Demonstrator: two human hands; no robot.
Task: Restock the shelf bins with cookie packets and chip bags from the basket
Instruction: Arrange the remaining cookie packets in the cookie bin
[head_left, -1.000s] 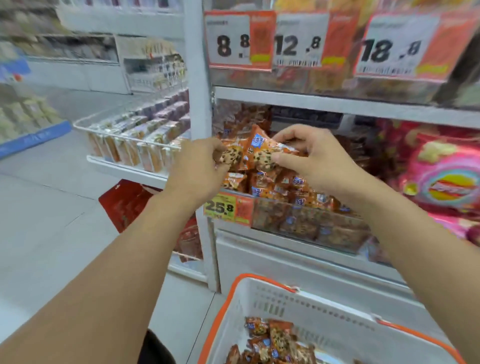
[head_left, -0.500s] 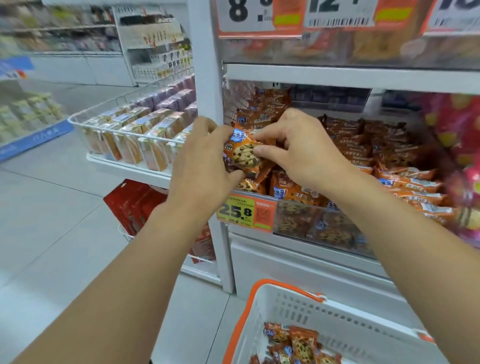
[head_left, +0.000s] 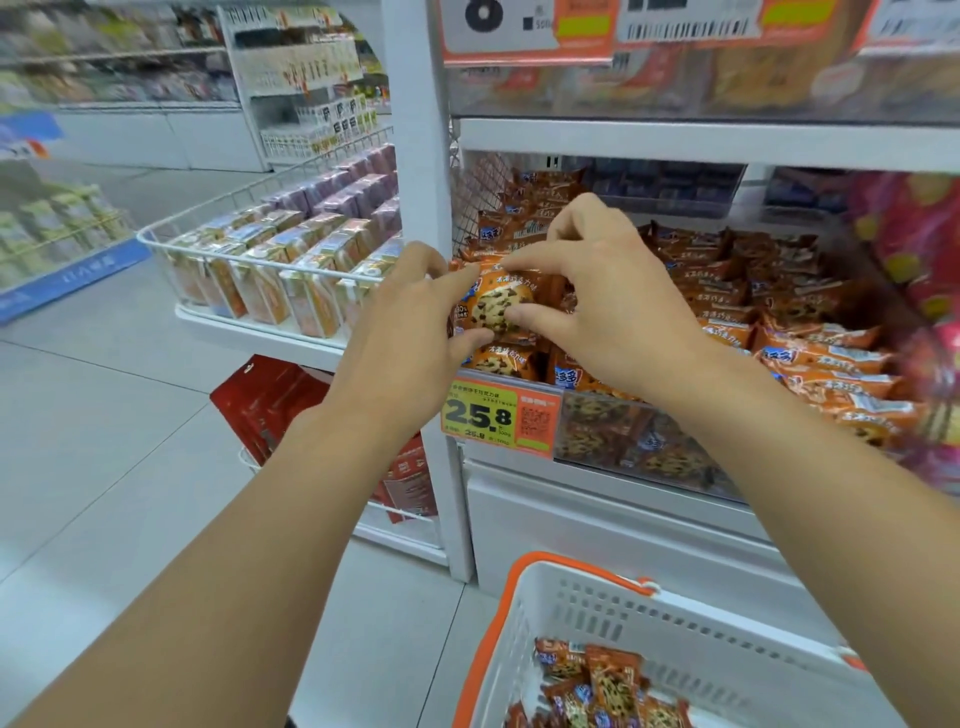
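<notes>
An orange cookie packet (head_left: 498, 306) with a chocolate-chip cookie printed on it sits over the front left corner of the clear shelf bin (head_left: 644, 447). My left hand (head_left: 410, 332) pinches its left edge and my right hand (head_left: 602, 296) pinches its top and lower right edge. The bin holds several more orange cookie packets (head_left: 737, 291) in rows. Below, at the bottom of the view, the white basket (head_left: 623, 603) with an orange rim holds more cookie packets (head_left: 597, 686). Pink chip bags (head_left: 919, 260) fill the neighbouring bin on the right.
A yellow-orange price tag (head_left: 498, 415) reading 25.8 hangs on the bin front. A white upright post (head_left: 421, 171) stands left of the bin. Beyond it a wire tray (head_left: 223, 249) carries boxed goods, with red packs (head_left: 270, 400) below. Grey floor tiles (head_left: 104, 441) stretch to the left.
Both hands have lowered the packet from above the bin toward its front left corner. The view has drawn closer to the shelf and tilted down, showing more of the basket.
</notes>
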